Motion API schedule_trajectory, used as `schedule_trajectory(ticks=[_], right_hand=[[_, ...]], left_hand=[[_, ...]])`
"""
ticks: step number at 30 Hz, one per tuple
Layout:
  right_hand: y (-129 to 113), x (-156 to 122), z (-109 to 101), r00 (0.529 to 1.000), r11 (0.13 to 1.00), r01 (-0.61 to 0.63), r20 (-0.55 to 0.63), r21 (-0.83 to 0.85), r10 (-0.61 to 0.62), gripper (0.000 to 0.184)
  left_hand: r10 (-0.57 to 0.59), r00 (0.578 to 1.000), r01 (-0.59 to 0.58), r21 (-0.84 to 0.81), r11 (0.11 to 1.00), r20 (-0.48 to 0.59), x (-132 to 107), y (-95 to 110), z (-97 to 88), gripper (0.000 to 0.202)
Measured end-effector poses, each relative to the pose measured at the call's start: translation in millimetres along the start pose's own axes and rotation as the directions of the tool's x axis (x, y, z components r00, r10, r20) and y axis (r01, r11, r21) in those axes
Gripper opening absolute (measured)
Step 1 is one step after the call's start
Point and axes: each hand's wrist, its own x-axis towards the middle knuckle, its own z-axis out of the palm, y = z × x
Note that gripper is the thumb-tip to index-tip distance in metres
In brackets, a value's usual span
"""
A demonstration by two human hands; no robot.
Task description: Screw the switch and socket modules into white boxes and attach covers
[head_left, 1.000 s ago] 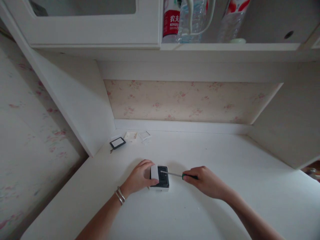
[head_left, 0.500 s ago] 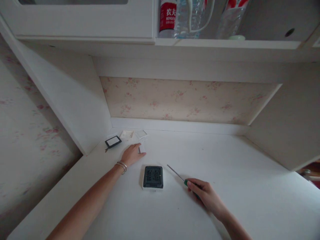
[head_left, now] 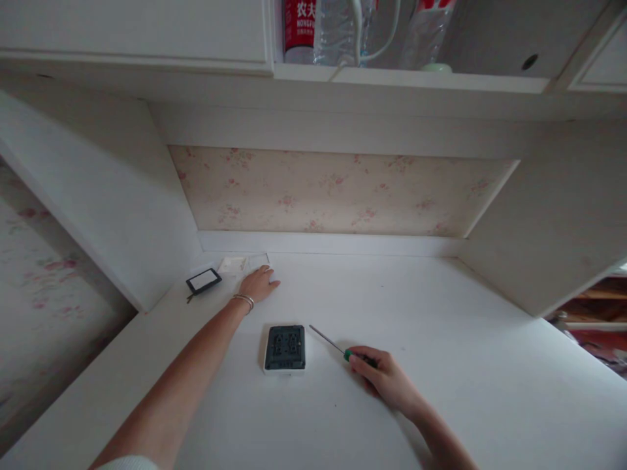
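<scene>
My left hand (head_left: 258, 283) reaches to the far left of the tabletop, its thumb apart from the fingers, around a small white plate (head_left: 272, 275) that the hand mostly hides. Just beyond the fingers lies a clear plastic frame (head_left: 260, 260). In my right hand (head_left: 379, 373) is a screwdriver (head_left: 327, 340) with a green and black handle, its thin shaft pointing up and left. Between the two hands sits a square wall socket or switch (head_left: 286, 347), black side up over a white rim; the screwdriver tip is near its upper right corner but apart from it.
A black-framed panel with a white middle (head_left: 204, 281) and a pale plate (head_left: 232, 265) lie at the back left of the white tabletop (head_left: 372, 300). Cabinet walls rise on both sides. Overhead, a shelf (head_left: 411, 77) holds plastic bottles (head_left: 300, 29) and a white cable (head_left: 356, 29).
My left hand has moved forward, toward the clear frame, with the white plate. My right hand keeps the screwdriver beside the black-backed square. The view has swung slightly to the right.
</scene>
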Motion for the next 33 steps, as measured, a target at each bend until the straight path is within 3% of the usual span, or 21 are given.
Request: schedule_trajectory(ticks=[4, 9, 10, 13, 16, 20, 25, 29, 33], right_hand=[[3, -2, -3, 0.997, 0.999, 0.038, -0.063, 0.036, -0.036, 0.046], [4, -1, -8, 0.983, 0.99, 0.11, -0.157, 0.093, -0.095, 0.045], [5, 0, -8, 0.978, 0.988, 0.12, -0.185, 0.098, -0.101, 0.046], [6, 2, -9, 0.951, 0.982, 0.149, -0.289, 0.112, -0.111, 0.046], [1, 6, -6, 0.888, 0.957, 0.245, -0.432, 0.155, -0.157, 0.045], [-25, 13, 5, 0.788, 0.867, 0.446, -0.557, 0.222, -0.262, 0.042], [-78, 28, 26, 0.663, 0.762, 0.621, -0.643, 0.185, -0.384, 0.033], [-104, 40, 46, 0.674, 0.812, 0.577, -0.612, 0.085, -0.414, 0.032], [-98, 45, 55, 0.637, 0.854, 0.52, -0.659, -0.016, -0.4, 0.034]], left_hand=[[-0.034, 0.997, 0.026, -0.117, 0.993, -0.068, -16, 10, -6.0, 0.041], [-0.031, 0.996, 0.006, -0.279, 0.96, -0.085, -78, 31, -26.8, 0.04], [-0.023, 0.997, -0.001, -0.327, 0.945, -0.071, -94, 35, -31.2, 0.039], [0.01, 0.997, 0.046, -0.642, 0.766, 0.083, -137, 42, -39.6, 0.041], [0.083, 0.981, 0.069, -0.719, 0.691, 0.174, -163, 43, -39.3, 0.062], [0.143, 0.975, -0.011, -0.606, 0.795, 0.17, -171, 44, -33.2, 0.087], [0.143, 0.984, -0.071, -0.488, 0.87, 0.111, -171, 52, -28.0, 0.084], [0.137, 0.989, -0.093, -0.453, 0.886, 0.064, -174, 54, -24.2, 0.082], [0.14, 0.987, -0.095, -0.436, 0.895, 0.073, -175, 53, -23.9, 0.08]])
